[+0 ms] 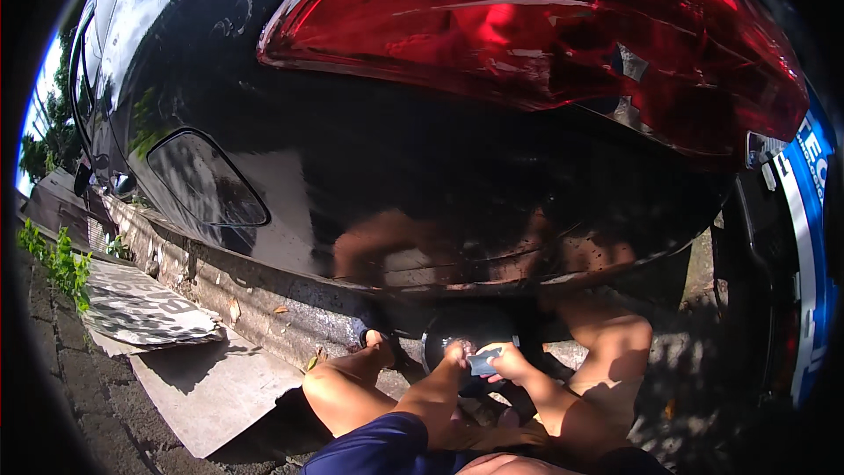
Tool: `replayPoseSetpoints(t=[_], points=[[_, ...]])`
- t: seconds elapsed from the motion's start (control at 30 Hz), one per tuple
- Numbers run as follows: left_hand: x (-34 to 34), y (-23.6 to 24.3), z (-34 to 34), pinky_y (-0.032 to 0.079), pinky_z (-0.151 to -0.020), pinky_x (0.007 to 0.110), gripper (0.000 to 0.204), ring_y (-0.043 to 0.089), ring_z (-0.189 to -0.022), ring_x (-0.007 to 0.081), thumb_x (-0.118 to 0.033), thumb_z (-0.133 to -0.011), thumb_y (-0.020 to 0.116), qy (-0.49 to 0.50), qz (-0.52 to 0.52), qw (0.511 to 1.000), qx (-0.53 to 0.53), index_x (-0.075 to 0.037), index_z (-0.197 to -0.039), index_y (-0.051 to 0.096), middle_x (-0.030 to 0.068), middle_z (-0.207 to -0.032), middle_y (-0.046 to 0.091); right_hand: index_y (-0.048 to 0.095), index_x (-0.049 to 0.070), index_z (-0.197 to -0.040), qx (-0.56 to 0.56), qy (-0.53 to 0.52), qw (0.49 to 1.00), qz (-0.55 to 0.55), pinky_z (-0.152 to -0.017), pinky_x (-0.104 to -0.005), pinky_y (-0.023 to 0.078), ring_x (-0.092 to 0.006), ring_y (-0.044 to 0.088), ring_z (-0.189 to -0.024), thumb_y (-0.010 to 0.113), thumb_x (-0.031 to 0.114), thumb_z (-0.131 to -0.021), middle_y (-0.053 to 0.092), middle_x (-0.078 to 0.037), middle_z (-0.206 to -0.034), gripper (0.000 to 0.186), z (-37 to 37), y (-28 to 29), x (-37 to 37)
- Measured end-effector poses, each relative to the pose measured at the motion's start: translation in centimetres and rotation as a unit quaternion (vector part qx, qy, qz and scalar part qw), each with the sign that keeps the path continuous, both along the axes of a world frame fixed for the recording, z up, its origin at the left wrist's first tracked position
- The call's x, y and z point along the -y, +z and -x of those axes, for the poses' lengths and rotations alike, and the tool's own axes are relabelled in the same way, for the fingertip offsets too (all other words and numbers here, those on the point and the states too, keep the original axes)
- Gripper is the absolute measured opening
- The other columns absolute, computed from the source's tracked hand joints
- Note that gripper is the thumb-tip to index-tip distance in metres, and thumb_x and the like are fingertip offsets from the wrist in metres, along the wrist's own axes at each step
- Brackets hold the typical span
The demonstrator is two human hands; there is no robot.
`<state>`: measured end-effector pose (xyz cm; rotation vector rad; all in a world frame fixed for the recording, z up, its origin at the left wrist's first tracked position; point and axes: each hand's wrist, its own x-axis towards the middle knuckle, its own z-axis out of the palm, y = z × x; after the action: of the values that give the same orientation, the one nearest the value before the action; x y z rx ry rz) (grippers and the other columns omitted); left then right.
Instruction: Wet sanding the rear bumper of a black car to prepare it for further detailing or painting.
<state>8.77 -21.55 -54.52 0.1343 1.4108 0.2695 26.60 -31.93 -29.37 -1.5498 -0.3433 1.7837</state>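
Observation:
Low in front of me, between my bent knees, my right hand (510,364) pinches a small flat grey sheet (484,362), which looks like sandpaper. My left hand (454,354) is closed at the sheet's left edge, its fingers bunched and partly blurred. Both hands are over or just in front of a dark round tub (432,340), whose contents I cannot make out. Above them curves the glossy black rear panel (396,158) of a car, apart from my hands. Its red tail light (422,26) has a broken, open gap on the right side.
A fuel flap (207,178) is set in the panel at left. Flattened cardboard (211,387) and a printed piece (145,303) lie on the paving near a low concrete kerb (246,277). Green weeds (61,264) grow far left. A blue and white panel (811,237) stands at right.

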Motion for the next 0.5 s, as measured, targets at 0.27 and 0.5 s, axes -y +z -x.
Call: replayPoseSetpoints(t=[0.27,0.5], points=[[-2.2,28.5,-8.2,0.037,-0.047,0.034,0.040,0.051,-0.046,0.0176,-0.030,-0.091,0.076,-0.368,-0.637,0.670,-0.099,-0.006,-0.066,0.056,0.0041,-0.054,0.053,0.068,0.007,-0.127,0.095,0.005,0.978,0.185,-0.097,-0.0536,0.051,-0.0364,0.066,-0.116,0.068,0.016,-0.085,0.069,-0.018,-0.126,0.042,-0.4,-24.7,-0.2],[-20.3,54.8,-8.0,0.033,-0.115,0.059,0.092,0.039,-0.138,0.0480,-0.066,-0.094,0.056,-0.166,-0.915,0.025,-0.366,0.005,-0.150,0.041,0.0315,-0.151,0.038,0.061,0.014,-0.134,-0.056,-0.219,0.940,0.256,-0.083,-0.0602,0.057,-0.0396,0.066,-0.115,0.061,0.025,-0.095,0.069,-0.016,-0.118,0.041,1.0,-24.7,-0.9]])
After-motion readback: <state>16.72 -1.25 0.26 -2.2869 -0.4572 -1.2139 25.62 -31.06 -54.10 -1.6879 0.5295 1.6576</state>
